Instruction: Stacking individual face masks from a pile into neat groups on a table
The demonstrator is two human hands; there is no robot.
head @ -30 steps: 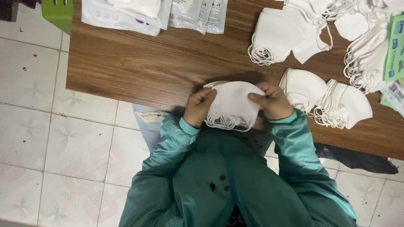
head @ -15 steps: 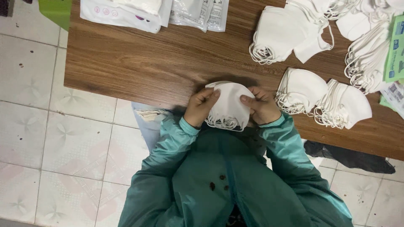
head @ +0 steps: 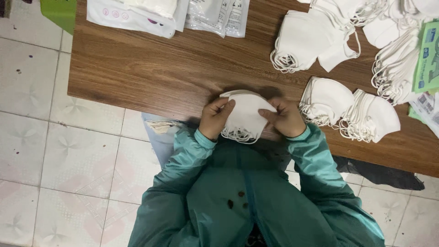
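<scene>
Together, left hand and right hand grip a white mask stack.

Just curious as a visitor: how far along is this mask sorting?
Several neat stacks of white masks already lie on the wooden table. The left hand and right hand hold another stack together. A loose heap at the far right looks unsorted.

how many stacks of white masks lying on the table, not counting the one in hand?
At least 4 separate stacks of white folded face masks: two side by side near the right hand, one upper centre, one at right edge. The top-right heap runs off-frame, possibly more.
</scene>
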